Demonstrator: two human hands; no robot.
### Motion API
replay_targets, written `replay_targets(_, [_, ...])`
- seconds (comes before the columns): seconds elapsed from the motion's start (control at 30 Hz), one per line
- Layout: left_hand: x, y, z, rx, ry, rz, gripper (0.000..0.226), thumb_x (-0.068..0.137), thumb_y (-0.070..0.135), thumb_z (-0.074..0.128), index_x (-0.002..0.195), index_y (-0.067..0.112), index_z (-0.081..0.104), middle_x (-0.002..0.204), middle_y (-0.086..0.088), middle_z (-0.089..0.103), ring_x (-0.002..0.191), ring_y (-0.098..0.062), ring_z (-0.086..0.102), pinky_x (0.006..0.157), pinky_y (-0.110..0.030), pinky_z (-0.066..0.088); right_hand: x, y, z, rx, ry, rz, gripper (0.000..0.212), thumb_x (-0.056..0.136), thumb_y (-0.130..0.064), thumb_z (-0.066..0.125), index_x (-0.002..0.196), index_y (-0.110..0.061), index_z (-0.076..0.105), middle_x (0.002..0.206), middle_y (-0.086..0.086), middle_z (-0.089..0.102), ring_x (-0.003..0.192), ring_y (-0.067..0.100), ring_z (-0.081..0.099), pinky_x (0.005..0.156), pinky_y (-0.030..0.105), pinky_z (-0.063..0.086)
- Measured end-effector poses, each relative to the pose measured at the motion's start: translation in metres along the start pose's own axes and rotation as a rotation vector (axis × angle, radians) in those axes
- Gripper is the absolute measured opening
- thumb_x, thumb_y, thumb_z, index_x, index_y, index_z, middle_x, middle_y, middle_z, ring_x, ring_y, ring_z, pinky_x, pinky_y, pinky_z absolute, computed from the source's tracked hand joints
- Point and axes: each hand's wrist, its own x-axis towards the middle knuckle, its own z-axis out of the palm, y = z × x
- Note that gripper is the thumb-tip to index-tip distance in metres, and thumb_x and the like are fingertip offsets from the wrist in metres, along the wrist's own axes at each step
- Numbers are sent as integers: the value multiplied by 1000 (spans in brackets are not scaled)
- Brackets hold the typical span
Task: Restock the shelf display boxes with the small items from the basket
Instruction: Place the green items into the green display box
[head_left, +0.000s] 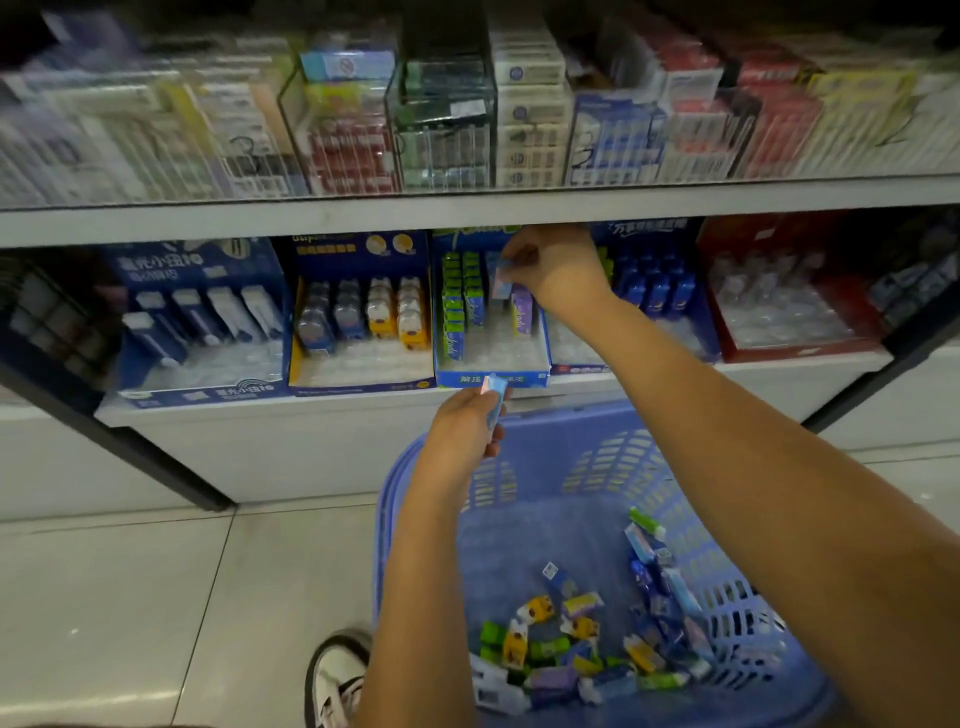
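A: Where is the item being placed?

B: A pale-blue packet (500, 283) is pinched by the right hand (550, 265) inside the middle blue display box (491, 378), just behind a purple packet (521, 312).

A: How should it be set?

B: It should be lowered upright into that column, label forward, then released. A second packet (494, 400) is gripped by the left hand (465, 431) above the basket (597, 431), ready to be passed.
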Motion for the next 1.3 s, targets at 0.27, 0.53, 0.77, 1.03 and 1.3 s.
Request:
replay_targets(0.27, [13,0,-3,-48,78,39,18,98,20,45,91,15,62,76,-3,59,69,-12,56,57,-22,43,27,-2,13,-163,-189,48,21,88,-24,63,105,-15,71,117,6,67,109,25,60,88,24,45])
replay_targets(0.53, [18,1,-5,-140,81,83,20,98,19,47,84,25,60,86,-1,62,80,-12,61,64,-23,48,36,4,6,-219,-348,34,29,88,-30,64,113,-16,63,122,6,61,110,25,55,81,26,41])
replay_targets(0.77, [14,5,-2,-136,39,141,18,98,17,49,90,22,64,87,2,61,86,-11,60,65,-19,50,33,3,7,-317,-331,-7,23,88,-22,64,107,-10,70,119,6,64,108,25,58,88,26,46])
replay_targets(1.03, [10,5,3,-75,9,253,13,95,20,55,97,22,68,74,0,58,79,-15,54,94,-40,50,34,-6,11,-404,-376,14,29,91,-25,60,114,-8,65,118,9,63,109,25,58,95,34,49])
replay_targets(1.3, [8,8,10,-66,130,322,25,88,10,64,108,26,63,107,-1,69,98,-16,66,86,-29,53,-14,-2,-12,161,-366,-37,17,94,-19,54,100,-14,69,92,-3,69,71,-4,61,71,27,51])
